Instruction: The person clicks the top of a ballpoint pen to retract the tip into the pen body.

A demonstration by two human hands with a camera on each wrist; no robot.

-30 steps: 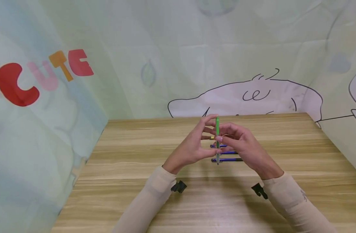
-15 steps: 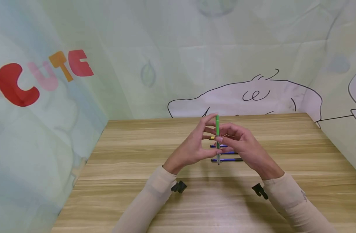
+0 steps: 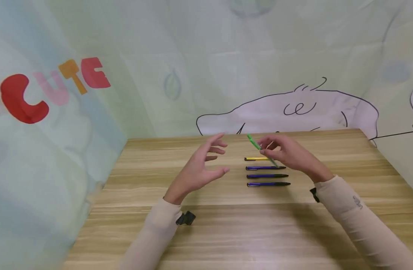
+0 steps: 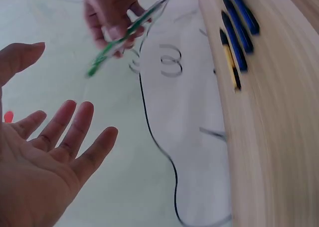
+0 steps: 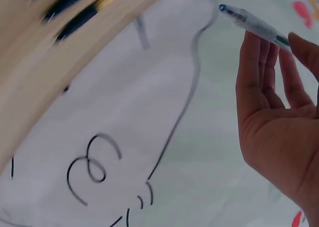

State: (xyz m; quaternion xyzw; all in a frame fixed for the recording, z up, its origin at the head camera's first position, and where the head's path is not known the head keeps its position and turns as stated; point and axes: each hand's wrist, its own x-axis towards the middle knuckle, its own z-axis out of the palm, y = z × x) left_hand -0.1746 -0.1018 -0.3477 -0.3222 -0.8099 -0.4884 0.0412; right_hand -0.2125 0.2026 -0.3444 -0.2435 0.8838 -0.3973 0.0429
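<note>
Between thumb and fingers my right hand (image 3: pixel 284 152) pinches a green pen (image 3: pixel 254 142), held slanted above the table with its clear tip (image 5: pixel 254 25) pointing down to the right in the head view. My left hand (image 3: pixel 196 170) is off to the left with fingers spread and nothing in it; the left wrist view shows its bare palm (image 4: pixel 40 162). Under the green pen lies a yellow pen (image 3: pixel 255 159), partly hidden by it. Three blue pens (image 3: pixel 265 184) with dark grips lie in front of the yellow one, roughly parallel.
The wooden table (image 3: pixel 142 225) ends at a printed cloth backdrop (image 3: pixel 152 75) behind it and at the left. Black clip-like pieces (image 3: pixel 186 218) sit at both wrists.
My left hand has let go of the green pen and moved left. The right hand has shifted right and slightly away, and the pen has gone from upright to slanted.
</note>
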